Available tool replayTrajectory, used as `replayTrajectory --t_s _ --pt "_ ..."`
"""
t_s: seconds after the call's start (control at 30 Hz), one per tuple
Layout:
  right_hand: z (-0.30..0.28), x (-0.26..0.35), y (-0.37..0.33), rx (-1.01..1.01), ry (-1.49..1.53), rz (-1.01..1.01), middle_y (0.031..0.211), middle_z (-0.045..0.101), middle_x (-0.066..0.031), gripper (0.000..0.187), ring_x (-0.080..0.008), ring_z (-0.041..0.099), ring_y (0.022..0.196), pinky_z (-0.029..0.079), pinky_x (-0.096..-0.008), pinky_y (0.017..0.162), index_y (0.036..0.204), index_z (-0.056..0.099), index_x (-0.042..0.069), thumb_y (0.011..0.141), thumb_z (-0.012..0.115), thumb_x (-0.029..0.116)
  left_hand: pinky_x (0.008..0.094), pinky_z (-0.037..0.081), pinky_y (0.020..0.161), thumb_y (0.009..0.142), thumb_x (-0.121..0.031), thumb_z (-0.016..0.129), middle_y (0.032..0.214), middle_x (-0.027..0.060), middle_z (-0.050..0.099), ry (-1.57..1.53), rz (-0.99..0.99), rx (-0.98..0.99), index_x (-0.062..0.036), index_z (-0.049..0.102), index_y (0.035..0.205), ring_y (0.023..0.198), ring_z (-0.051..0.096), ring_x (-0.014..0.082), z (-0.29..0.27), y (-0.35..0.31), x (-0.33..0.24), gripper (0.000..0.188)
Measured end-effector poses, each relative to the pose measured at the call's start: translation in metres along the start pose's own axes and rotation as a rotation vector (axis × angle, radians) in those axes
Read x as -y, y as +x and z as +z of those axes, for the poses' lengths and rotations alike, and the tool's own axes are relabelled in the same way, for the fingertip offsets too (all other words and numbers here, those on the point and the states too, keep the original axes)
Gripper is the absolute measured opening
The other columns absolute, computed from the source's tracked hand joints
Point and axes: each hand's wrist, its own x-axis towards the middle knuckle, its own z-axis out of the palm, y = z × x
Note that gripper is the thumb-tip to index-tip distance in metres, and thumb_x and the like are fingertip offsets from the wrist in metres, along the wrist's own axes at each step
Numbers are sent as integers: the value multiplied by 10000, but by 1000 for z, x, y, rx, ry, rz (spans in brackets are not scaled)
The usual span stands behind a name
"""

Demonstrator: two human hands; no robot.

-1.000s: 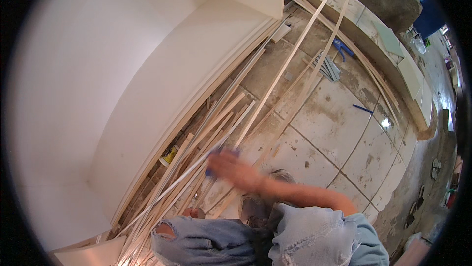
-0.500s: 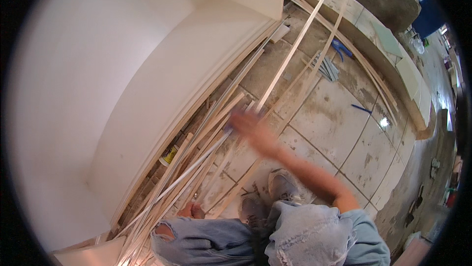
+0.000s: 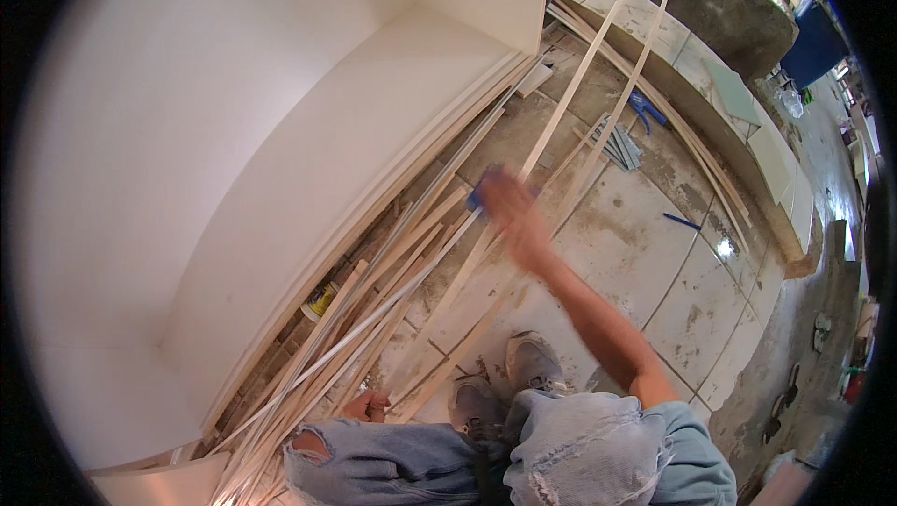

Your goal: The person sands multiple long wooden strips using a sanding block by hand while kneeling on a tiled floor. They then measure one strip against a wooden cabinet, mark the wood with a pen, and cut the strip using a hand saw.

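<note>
My right hand (image 3: 517, 212), a little blurred, is closed round a small blue block-like thing (image 3: 479, 190). It lies over the far end of a thin white strip (image 3: 388, 299) that slants up from the lower left. Beyond the hand two long pale wooden strips (image 3: 581, 71) stretch toward the back. Beside my knee, my left hand (image 3: 366, 405) has its fingers curled, partly hidden by the jeans. It is next to the near part of a bundle of thin wooden strips (image 3: 360, 333); what it grips does not show.
A large white panel structure (image 3: 280, 160) stands along the left. On the tiled floor (image 3: 635, 244) lie a blue-handled tool (image 3: 647, 112), grey flat pieces (image 3: 617, 146) and a blue pen-like stick (image 3: 682, 221). Curved strips (image 3: 696, 146) rest by a raised tiled ledge (image 3: 785, 184). A yellow-labelled tub (image 3: 320, 300) sits behind the bundle.
My right hand has moved up and to the right with the blue thing, toward the strip's far end. My left hand stays near the same spot by the knee.
</note>
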Motion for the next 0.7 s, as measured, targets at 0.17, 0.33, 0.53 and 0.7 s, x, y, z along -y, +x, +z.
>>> replayTrajectory --t_s 0.17,0.33,0.53,0.7 --pt "23 142 -72 249 172 -405 1651 225 -134 658 -290 183 1535 97 -448 1267 1558 322 94 918 471 121 289 345 491 1021 -529 518 617 16 532 -184 -240 260 -52 637 784 525 414 83 -35 1 -12 545" --pt "-21 -68 0 63 -145 1 1551 415 -122 510 -286 253 1512 176 -444 1251 1451 481 55 942 486 86 302 340 486 1028 -565 460 628 23 546 -282 -343 533 -57 604 759 524 418 90 -29 13 -2 593" --pt "-12 -7 1 -42 -34 -66 1544 431 -98 512 -295 271 1505 232 -474 1240 1445 501 97 933 491 105 307 318 472 1015 -606 450 577 17 514 -272 -301 454 -49 598 674 510 407 92 -29 20 2 669" --pt "12 89 -58 161 228 -273 1549 435 -82 523 -277 303 1490 213 -461 1247 1469 486 144 948 468 112 308 319 468 1011 -579 494 558 10 506 -164 -323 416 -37 604 665 511 409 87 -49 22 -41 653"
